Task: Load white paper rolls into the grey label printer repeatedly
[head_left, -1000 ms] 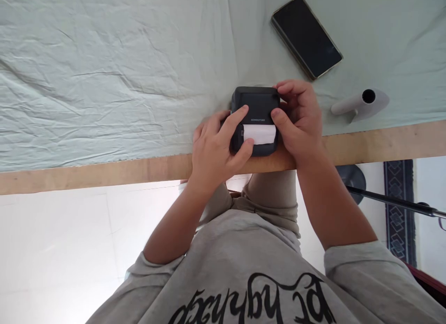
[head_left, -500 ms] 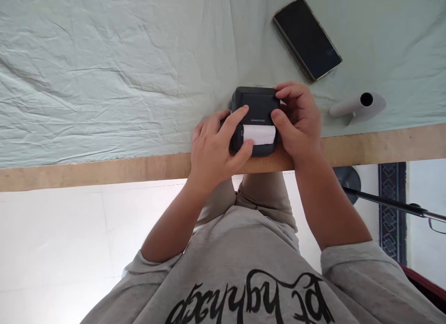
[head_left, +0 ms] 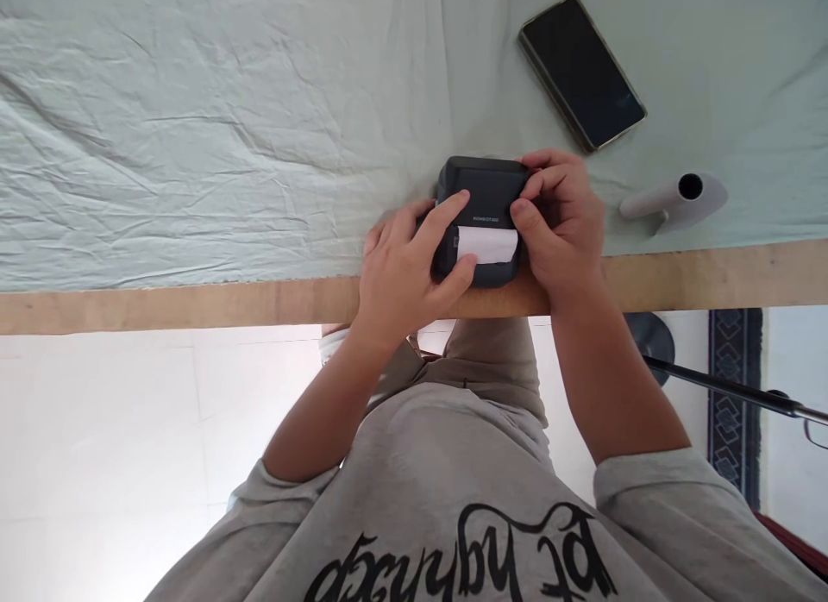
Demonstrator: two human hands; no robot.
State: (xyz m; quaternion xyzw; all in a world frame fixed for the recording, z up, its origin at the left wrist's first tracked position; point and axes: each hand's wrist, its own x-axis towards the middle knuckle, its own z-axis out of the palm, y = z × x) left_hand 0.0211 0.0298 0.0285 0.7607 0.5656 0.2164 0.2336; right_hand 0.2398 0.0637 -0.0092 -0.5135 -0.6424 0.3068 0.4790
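Note:
A small black label printer (head_left: 490, 190) lies at the table's near edge, a strip of white paper (head_left: 488, 245) showing in the slot on its top. My left hand (head_left: 407, 270) wraps the printer's left side, its index fingertip resting on the lid and its thumb on the paper's left end. Along the right side, my right hand (head_left: 565, 222) holds the casing with thumb and fingers at the upper right corner. Some fingertips of both hands are hidden behind the printer.
A dark-screened phone (head_left: 583, 74) lies beyond my right hand. To the right of that hand is a light grey handheld object with a round dark opening (head_left: 673, 201). A wooden strip (head_left: 194, 306) edges the cloth-covered table; a black stand (head_left: 718, 382) is below right.
The whole view has shifted slightly, so the table items appear farther right. My right fingers have bent a little at the printer's corner; both hands stay on it.

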